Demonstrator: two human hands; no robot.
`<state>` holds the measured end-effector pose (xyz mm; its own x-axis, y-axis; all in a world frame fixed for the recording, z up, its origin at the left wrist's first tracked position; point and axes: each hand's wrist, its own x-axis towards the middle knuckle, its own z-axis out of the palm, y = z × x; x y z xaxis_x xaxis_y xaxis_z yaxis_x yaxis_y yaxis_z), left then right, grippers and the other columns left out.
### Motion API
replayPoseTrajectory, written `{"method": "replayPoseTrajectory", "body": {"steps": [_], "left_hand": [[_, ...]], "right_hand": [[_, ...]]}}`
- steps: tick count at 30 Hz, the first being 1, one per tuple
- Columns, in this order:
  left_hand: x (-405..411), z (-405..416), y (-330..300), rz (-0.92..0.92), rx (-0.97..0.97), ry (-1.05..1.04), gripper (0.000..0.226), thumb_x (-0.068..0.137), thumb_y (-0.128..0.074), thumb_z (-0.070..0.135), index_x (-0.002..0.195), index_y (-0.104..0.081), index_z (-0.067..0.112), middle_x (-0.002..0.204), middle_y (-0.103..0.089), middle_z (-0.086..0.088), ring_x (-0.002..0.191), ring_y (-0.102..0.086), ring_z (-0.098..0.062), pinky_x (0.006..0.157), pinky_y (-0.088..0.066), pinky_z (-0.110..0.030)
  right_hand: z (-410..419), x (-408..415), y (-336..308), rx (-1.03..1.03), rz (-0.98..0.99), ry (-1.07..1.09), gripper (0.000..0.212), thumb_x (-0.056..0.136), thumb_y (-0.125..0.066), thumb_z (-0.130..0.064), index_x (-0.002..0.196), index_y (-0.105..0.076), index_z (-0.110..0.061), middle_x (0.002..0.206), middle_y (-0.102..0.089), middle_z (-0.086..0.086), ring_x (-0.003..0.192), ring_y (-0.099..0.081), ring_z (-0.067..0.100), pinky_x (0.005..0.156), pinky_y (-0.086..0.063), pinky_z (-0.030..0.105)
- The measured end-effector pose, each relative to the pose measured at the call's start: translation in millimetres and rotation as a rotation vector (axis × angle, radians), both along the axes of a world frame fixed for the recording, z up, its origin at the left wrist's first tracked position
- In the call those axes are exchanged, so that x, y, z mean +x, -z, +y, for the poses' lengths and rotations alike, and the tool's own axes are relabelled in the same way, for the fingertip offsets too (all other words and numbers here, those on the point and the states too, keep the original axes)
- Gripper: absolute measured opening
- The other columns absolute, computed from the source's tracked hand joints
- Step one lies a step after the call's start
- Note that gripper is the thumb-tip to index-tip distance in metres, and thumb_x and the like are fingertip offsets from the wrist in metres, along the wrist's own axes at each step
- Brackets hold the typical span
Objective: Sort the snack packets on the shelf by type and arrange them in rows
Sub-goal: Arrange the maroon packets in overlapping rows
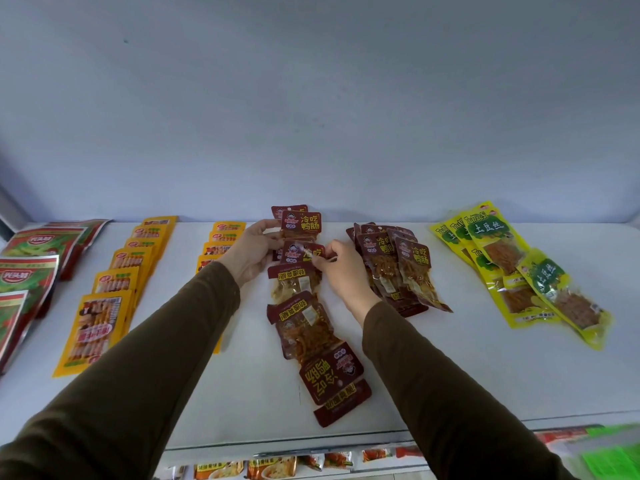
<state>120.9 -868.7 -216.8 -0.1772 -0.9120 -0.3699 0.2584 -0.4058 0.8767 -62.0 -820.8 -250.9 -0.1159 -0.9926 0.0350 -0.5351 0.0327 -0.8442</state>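
Note:
A column of dark red snack packets [304, 317] runs from the shelf's back wall toward the front edge in the middle. Both hands hold one dark red packet [300, 252] near the back of that column. My left hand [252, 252] grips its left edge and my right hand [341, 271] pinches its right edge. A loose pile of the same dark red packets [398, 268] lies just right of my right hand. Two rows of orange packets [114, 282] lie left of my left arm, and that arm hides part of the nearer row.
Yellow-green packets [526, 271] lie overlapping at the right. Red-and-green bags [31, 271] stand stacked at the far left. The white shelf [485, 368] has bare surface on the right front. A lower shelf with more packets [270, 469] shows below the front edge.

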Motion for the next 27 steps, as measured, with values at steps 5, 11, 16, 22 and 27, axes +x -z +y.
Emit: {"method": "replayPoseTrajectory", "body": {"steps": [5,11,16,22,27], "left_hand": [[0,-2,1,0.011,-0.010,0.013,0.037,0.100,-0.042,-0.014,0.127,-0.053,0.009,0.120,-0.070,-0.022,0.102,-0.072,-0.031,0.070,-0.064,-0.037],[4,-1,3,0.064,-0.003,0.034,0.036,0.101,-0.043,-0.012,0.126,-0.055,0.009,0.124,-0.069,-0.023,0.106,-0.071,-0.031,0.081,-0.063,-0.038],[6,-1,2,0.046,0.004,0.066,0.034,0.102,-0.044,-0.006,0.130,-0.055,0.011,0.120,-0.072,-0.019,0.102,-0.073,-0.028,0.087,-0.061,-0.040],[5,0,0,0.006,-0.025,0.094,0.034,0.103,-0.046,0.003,0.136,-0.055,0.010,0.128,-0.069,-0.017,0.109,-0.069,-0.028,0.088,-0.061,-0.038],[3,0,-1,0.014,-0.010,0.076,0.039,0.099,-0.051,-0.006,0.132,-0.058,0.013,0.124,-0.071,-0.018,0.104,-0.072,-0.027,0.071,-0.064,-0.034]], "right_hand": [[-2,1,1,0.068,0.151,-0.090,0.029,0.088,-0.075,-0.039,0.080,-0.048,-0.032,0.090,-0.066,-0.007,0.082,-0.064,0.017,0.070,-0.049,0.039],[-5,3,-9,0.138,-0.328,0.016,0.020,0.091,-0.075,-0.034,0.103,-0.061,-0.025,0.100,-0.069,-0.002,0.077,-0.064,0.008,0.058,-0.046,0.022],[-9,8,-11,0.128,-0.283,0.034,0.013,0.097,-0.069,-0.023,0.095,-0.067,-0.011,0.081,-0.067,0.000,0.063,-0.058,0.011,0.053,-0.042,0.027],[-14,8,-16,0.080,-0.208,0.097,0.019,0.098,-0.067,-0.022,0.084,-0.059,-0.011,0.087,-0.068,0.013,0.075,-0.063,0.028,0.068,-0.050,0.045],[-18,11,-17,0.049,-0.136,0.131,0.014,0.098,-0.067,-0.021,0.091,-0.058,-0.013,0.096,-0.068,0.006,0.092,-0.067,0.029,0.082,-0.055,0.048]]}}
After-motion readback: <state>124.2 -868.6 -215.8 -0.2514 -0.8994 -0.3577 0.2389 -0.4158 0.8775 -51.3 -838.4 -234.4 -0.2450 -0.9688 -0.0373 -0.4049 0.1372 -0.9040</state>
